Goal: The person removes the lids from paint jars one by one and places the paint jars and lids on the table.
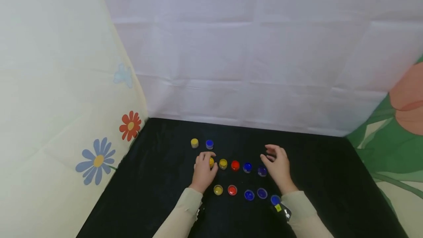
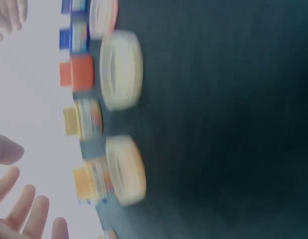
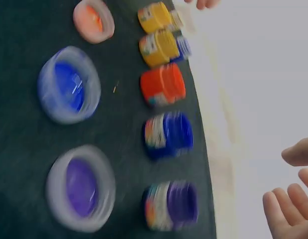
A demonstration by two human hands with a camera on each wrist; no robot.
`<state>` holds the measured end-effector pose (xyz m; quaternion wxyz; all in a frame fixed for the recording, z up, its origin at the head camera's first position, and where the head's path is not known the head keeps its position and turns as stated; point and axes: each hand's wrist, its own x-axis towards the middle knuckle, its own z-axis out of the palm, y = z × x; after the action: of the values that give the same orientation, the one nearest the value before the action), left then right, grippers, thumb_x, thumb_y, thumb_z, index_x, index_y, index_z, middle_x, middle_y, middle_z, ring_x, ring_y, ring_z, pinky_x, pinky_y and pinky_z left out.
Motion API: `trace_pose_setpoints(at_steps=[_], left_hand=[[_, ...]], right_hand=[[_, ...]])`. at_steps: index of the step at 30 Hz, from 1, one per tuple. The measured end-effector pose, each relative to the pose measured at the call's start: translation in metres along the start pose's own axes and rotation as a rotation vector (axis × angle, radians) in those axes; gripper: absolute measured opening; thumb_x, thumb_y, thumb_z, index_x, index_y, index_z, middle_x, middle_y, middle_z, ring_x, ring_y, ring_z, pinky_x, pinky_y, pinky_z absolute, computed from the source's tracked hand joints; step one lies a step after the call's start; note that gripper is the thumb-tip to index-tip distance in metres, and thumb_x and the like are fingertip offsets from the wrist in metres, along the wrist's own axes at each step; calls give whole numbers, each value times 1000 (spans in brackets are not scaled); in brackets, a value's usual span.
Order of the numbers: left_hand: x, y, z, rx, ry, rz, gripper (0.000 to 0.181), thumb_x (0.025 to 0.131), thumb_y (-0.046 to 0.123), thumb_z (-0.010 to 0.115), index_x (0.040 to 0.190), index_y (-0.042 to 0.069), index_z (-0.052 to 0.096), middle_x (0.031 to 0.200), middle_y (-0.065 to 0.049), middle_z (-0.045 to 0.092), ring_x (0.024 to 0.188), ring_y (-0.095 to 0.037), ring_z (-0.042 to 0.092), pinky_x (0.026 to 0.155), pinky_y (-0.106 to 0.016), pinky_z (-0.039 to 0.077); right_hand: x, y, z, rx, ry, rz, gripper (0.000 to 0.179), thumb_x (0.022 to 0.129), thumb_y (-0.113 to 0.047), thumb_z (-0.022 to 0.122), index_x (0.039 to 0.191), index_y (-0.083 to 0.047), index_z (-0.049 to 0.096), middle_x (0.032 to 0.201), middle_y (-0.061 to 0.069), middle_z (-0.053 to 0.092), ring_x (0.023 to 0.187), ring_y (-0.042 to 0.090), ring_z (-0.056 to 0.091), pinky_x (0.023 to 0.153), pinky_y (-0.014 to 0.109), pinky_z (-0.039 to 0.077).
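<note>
My left hand [image 1: 204,172] hovers over the left end of a row of small paint jars, fingers spread and apart in the left wrist view. An orange-yellow paint jar [image 1: 211,162] is right beside its fingertips, partly covered by them. To its right stand a yellow jar [image 1: 223,163], a red jar [image 1: 235,165], a blue jar [image 1: 247,167] and a purple jar [image 1: 262,171], all without lids. My right hand [image 1: 279,166] is held up near the purple jar, thumb and fingers apart and holding nothing.
Loose round lids lie nearer me, among them a yellow-tinted lid [image 1: 218,190], a red lid [image 1: 232,190], a blue lid [image 1: 249,195] and a purple lid [image 1: 262,193]. Another blue piece [image 1: 275,199] is by my right wrist. Farther back stand a yellow-topped jar [image 1: 194,143] and a blue-topped jar [image 1: 209,144].
</note>
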<state>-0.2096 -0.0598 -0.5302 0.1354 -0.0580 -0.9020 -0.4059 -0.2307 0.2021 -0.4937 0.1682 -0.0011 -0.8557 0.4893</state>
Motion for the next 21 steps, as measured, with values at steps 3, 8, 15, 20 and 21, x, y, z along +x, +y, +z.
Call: trace_pose_setpoints(at_steps=[3, 8, 15, 20, 21], left_hand=[[13, -10, -6, -32, 3, -59, 30, 92, 7, 68, 122, 6, 62, 124, -17, 56, 112, -37, 54, 94, -57, 45], [33, -24, -11, -91, -44, -126, 34, 96, 6, 65, 129, -1, 58, 130, -23, 55, 117, -38, 56, 100, -53, 47], [61, -32, -8, -172, -170, -173, 45, 99, 10, 58, 140, -8, 50, 138, -28, 54, 125, -41, 55, 105, -54, 44], [71, -31, -4, -219, -233, -268, 50, 100, 8, 54, 144, -12, 42, 142, -33, 50, 130, -44, 51, 108, -56, 41], [72, -31, -3, -228, -241, -286, 51, 100, 8, 54, 144, -13, 40, 143, -33, 49, 130, -44, 51, 108, -56, 41]], right_hand=[[10, -8, 15, -37, -90, -70, 35, 88, 5, 73, 121, 7, 60, 117, 24, 55, 108, 39, 61, 90, 24, 53], [26, -16, 40, -115, -311, -167, 34, 92, -1, 70, 124, 5, 59, 120, 23, 59, 109, 38, 61, 95, 51, 51], [50, -26, 66, -153, -531, -74, 36, 97, -7, 66, 130, 5, 58, 125, 23, 62, 110, 37, 62, 95, 51, 51], [58, -33, 85, -167, -622, 18, 39, 98, -10, 65, 133, 6, 56, 127, 26, 62, 114, 40, 61, 95, 51, 52], [58, -34, 89, -174, -632, 32, 40, 98, -10, 65, 133, 6, 56, 127, 26, 62, 115, 40, 61, 96, 52, 51]])
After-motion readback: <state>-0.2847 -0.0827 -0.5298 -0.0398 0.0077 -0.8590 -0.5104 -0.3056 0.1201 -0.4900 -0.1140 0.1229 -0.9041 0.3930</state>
